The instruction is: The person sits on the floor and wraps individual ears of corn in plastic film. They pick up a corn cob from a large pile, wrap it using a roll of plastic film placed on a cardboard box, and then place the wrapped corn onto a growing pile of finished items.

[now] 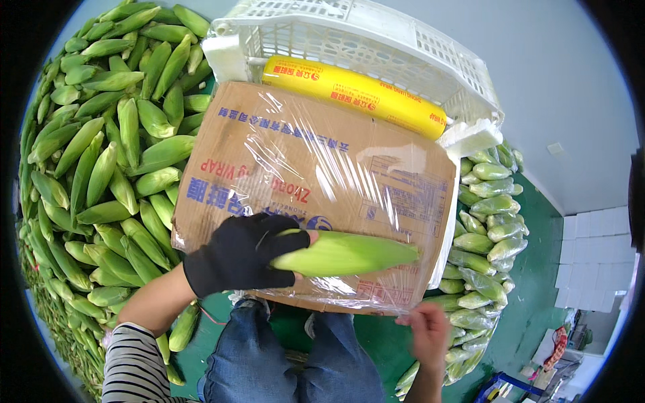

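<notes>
My left hand (pixel 249 254), in a black glove with bare fingertips, grips one end of an ear of corn in its green husk (pixel 347 253). The ear lies across clear plastic wrap (pixel 322 171) spread over a cardboard box (pixel 227 136) in front of me. At the box's near right corner, my bare right hand (pixel 428 327) pinches the edge of the wrap between thumb and fingers; it is a little blurred. A yellow roll of cling wrap (pixel 352 95) sits on a rod along the far side of the box, between white foam blocks.
A large heap of unwrapped corn ears (pixel 101 171) lies to the left. Rows of wrapped corn (pixel 484 237) are stacked to the right. Behind the roll stands a white plastic crate (pixel 352 35). White boxes (pixel 592 257) are piled farther right on the green floor (pixel 541 242).
</notes>
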